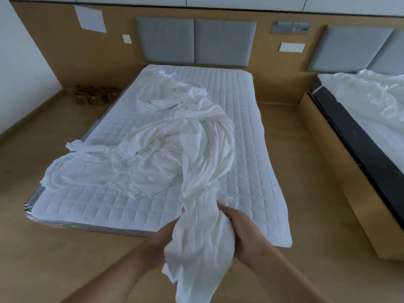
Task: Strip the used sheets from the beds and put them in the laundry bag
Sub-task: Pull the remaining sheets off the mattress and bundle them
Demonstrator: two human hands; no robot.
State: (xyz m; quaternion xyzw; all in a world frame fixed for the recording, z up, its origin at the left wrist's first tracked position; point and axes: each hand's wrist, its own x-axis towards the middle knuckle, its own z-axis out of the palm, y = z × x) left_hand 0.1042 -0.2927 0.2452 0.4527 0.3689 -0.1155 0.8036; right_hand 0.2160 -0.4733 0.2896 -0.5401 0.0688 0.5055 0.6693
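The used sheet (175, 136) is already off the near bed (247, 171): it lies in one loose, crumpled heap across the quilted mattress pad, trailing from close to the headboard (195, 41) down to the foot, where I have its end bunched into a thick rope. My left hand (160, 239) is curled round that bunch from one side and my right hand (238, 228) clamps it from the other, so both are gripping the sheet, just past the foot edge of the bed, with a tail of cloth hanging below my hands toward the floor.

As I judge it, the stripping of this bed is done, since the pad shows bare all round the heap; what is left here is to gather the rest of the cloth off the bed. I can see no laundry bag, so nothing has gone in as far as I can tell.

I count two beds. The second bed (371, 110), to the right of the near bed, has rumpled white bedding on it and looks unstripped. Left of the near bed, by the wall, sits one cluster of small brown objects (96, 95) I cannot identify.
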